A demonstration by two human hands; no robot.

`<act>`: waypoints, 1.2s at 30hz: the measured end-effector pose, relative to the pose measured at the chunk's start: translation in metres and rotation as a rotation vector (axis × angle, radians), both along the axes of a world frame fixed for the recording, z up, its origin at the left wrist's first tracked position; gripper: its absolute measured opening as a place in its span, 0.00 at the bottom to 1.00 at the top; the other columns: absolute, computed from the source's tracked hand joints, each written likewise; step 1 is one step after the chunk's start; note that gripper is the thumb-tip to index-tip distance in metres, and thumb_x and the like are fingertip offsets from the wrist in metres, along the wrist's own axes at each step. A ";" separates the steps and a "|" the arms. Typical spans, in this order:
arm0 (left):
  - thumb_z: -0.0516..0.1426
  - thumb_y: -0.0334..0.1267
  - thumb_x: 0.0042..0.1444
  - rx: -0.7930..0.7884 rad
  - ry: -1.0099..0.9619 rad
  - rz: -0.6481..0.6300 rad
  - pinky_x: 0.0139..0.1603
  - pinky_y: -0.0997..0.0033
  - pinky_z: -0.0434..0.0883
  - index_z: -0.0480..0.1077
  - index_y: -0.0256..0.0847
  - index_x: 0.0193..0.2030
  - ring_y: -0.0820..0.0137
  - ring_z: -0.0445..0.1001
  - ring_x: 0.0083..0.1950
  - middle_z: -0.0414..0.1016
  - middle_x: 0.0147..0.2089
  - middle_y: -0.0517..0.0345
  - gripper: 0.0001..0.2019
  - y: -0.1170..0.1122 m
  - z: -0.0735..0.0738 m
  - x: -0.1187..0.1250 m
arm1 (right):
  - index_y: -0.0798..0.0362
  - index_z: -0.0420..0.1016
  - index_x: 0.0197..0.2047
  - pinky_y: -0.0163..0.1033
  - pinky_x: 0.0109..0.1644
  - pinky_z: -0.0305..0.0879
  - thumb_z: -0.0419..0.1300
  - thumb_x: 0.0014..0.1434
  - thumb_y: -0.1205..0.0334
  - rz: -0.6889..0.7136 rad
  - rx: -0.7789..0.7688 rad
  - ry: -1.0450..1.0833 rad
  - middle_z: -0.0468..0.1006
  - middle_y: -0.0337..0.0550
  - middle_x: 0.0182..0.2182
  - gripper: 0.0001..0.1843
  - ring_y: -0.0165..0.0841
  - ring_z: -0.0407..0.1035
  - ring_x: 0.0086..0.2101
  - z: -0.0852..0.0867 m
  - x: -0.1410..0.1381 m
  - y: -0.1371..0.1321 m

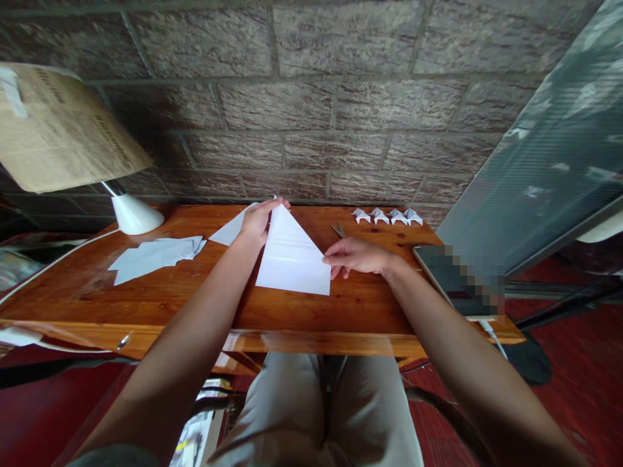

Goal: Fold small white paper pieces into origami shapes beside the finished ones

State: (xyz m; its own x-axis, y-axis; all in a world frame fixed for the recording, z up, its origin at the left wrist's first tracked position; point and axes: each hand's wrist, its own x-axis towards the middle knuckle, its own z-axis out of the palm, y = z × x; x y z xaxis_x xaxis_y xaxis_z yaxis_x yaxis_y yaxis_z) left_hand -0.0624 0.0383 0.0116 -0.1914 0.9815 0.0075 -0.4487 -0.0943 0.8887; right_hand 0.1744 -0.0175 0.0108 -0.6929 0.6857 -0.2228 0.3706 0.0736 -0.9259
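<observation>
A white sheet of paper, folded along a slanting right edge, is between my hands over the wooden table. At its top corner my left hand grips it, the fingers partly behind the paper. My right hand pinches the slanted edge lower down on the right. Behind my left hand lies another white paper piece, partly hidden by it. Just beyond my right hand rests a pair of scissors, its lower part covered by the hand.
Several folded white paper pieces stand in a row at the back right. A stack of cut paper lies left, near a lamp. A tablet sits at the right edge of the table. A brick wall rises behind.
</observation>
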 end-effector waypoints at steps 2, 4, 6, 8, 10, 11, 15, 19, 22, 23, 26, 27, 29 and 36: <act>0.67 0.32 0.41 -0.001 0.000 0.007 0.34 0.71 0.74 0.76 0.33 0.31 0.66 0.78 0.34 0.80 0.33 0.50 0.09 0.000 0.000 -0.002 | 0.59 0.79 0.33 0.28 0.26 0.65 0.66 0.50 0.43 0.010 -0.016 -0.004 0.81 0.48 0.29 0.23 0.32 0.76 0.30 0.002 0.001 -0.001; 0.66 0.32 0.43 -0.014 -0.004 -0.014 0.34 0.71 0.74 0.76 0.33 0.31 0.66 0.77 0.34 0.80 0.33 0.50 0.08 0.001 -0.001 -0.003 | 0.59 0.79 0.34 0.29 0.26 0.65 0.66 0.50 0.44 0.004 -0.031 0.000 0.82 0.48 0.29 0.23 0.32 0.76 0.30 0.003 0.002 -0.002; 0.66 0.33 0.45 -0.043 -0.023 -0.043 0.35 0.71 0.74 0.76 0.34 0.32 0.67 0.77 0.34 0.80 0.34 0.50 0.07 0.002 -0.002 -0.004 | 0.58 0.78 0.34 0.29 0.25 0.65 0.67 0.49 0.45 -0.013 -0.053 0.017 0.82 0.48 0.29 0.23 0.32 0.76 0.30 0.002 0.003 -0.002; 0.65 0.34 0.46 -0.072 -0.055 -0.079 0.36 0.71 0.75 0.76 0.34 0.32 0.67 0.78 0.35 0.80 0.34 0.50 0.07 0.004 -0.004 -0.005 | 0.58 0.78 0.34 0.30 0.26 0.65 0.68 0.48 0.46 -0.028 -0.071 0.034 0.82 0.48 0.29 0.22 0.32 0.76 0.30 0.002 0.006 -0.001; 0.65 0.35 0.47 -0.085 -0.076 -0.136 0.40 0.72 0.75 0.76 0.34 0.33 0.67 0.78 0.37 0.80 0.36 0.49 0.07 0.005 -0.004 -0.006 | 0.58 0.78 0.34 0.31 0.27 0.66 0.68 0.47 0.47 -0.035 -0.082 0.028 0.81 0.47 0.29 0.21 0.32 0.75 0.30 0.001 0.009 0.001; 0.65 0.35 0.48 -0.083 -0.089 -0.151 0.42 0.71 0.74 0.76 0.33 0.33 0.66 0.79 0.39 0.80 0.36 0.49 0.08 0.005 -0.004 -0.006 | 0.59 0.79 0.35 0.32 0.28 0.67 0.69 0.47 0.47 -0.042 -0.084 0.018 0.81 0.47 0.29 0.21 0.32 0.74 0.30 0.001 0.011 0.003; 0.66 0.34 0.48 -0.005 -0.099 -0.163 0.46 0.71 0.74 0.76 0.34 0.35 0.66 0.78 0.43 0.80 0.38 0.50 0.08 0.001 0.000 -0.002 | 0.58 0.78 0.33 0.34 0.32 0.69 0.70 0.45 0.49 -0.106 -0.075 0.059 0.79 0.44 0.28 0.20 0.29 0.71 0.28 0.003 0.018 0.006; 0.66 0.31 0.46 0.054 -0.110 -0.163 0.45 0.71 0.73 0.75 0.35 0.34 0.66 0.78 0.45 0.80 0.38 0.52 0.08 -0.009 0.005 0.010 | 0.57 0.78 0.36 0.34 0.36 0.67 0.69 0.46 0.49 -0.111 -0.004 0.117 0.78 0.42 0.32 0.20 0.30 0.70 0.32 0.006 0.011 0.002; 0.67 0.32 0.45 0.046 -0.106 -0.227 0.45 0.70 0.73 0.76 0.34 0.35 0.64 0.78 0.45 0.80 0.38 0.51 0.10 -0.018 0.004 0.026 | 0.57 0.77 0.39 0.33 0.33 0.63 0.67 0.48 0.46 -0.139 0.063 0.160 0.79 0.40 0.32 0.23 0.29 0.68 0.30 0.004 -0.001 -0.001; 0.68 0.32 0.43 0.048 -0.107 -0.244 0.45 0.69 0.73 0.76 0.34 0.35 0.64 0.78 0.45 0.80 0.38 0.51 0.11 -0.020 0.003 0.032 | 0.57 0.77 0.39 0.33 0.31 0.62 0.67 0.49 0.45 -0.161 0.082 0.176 0.78 0.40 0.30 0.24 0.28 0.67 0.28 0.002 -0.004 -0.001; 0.70 0.31 0.40 0.039 -0.082 -0.327 0.46 0.67 0.72 0.76 0.35 0.37 0.64 0.79 0.43 0.81 0.38 0.51 0.15 -0.028 -0.002 0.049 | 0.58 0.77 0.38 0.33 0.30 0.61 0.66 0.49 0.43 -0.270 0.148 0.256 0.78 0.40 0.29 0.24 0.28 0.66 0.26 -0.003 -0.010 0.000; 0.70 0.31 0.39 0.031 -0.066 -0.360 0.46 0.65 0.72 0.76 0.36 0.38 0.63 0.79 0.43 0.81 0.39 0.50 0.17 -0.030 -0.004 0.053 | 0.58 0.77 0.38 0.33 0.30 0.61 0.66 0.49 0.44 -0.305 0.159 0.274 0.78 0.40 0.29 0.24 0.28 0.67 0.27 -0.004 -0.010 0.001; 0.71 0.30 0.36 0.024 -0.042 -0.397 0.47 0.63 0.72 0.76 0.37 0.40 0.63 0.79 0.43 0.81 0.41 0.49 0.21 -0.033 -0.007 0.060 | 0.57 0.78 0.38 0.34 0.30 0.61 0.65 0.50 0.44 -0.354 0.158 0.284 0.78 0.40 0.30 0.23 0.29 0.67 0.27 -0.005 -0.009 0.002; 0.71 0.41 0.38 0.025 0.049 -0.348 0.44 0.61 0.73 0.78 0.36 0.36 0.62 0.79 0.37 0.81 0.37 0.45 0.18 -0.032 -0.010 0.060 | 0.56 0.78 0.38 0.34 0.31 0.62 0.67 0.49 0.46 -0.354 0.069 0.319 0.79 0.40 0.30 0.21 0.29 0.68 0.27 -0.002 -0.010 -0.002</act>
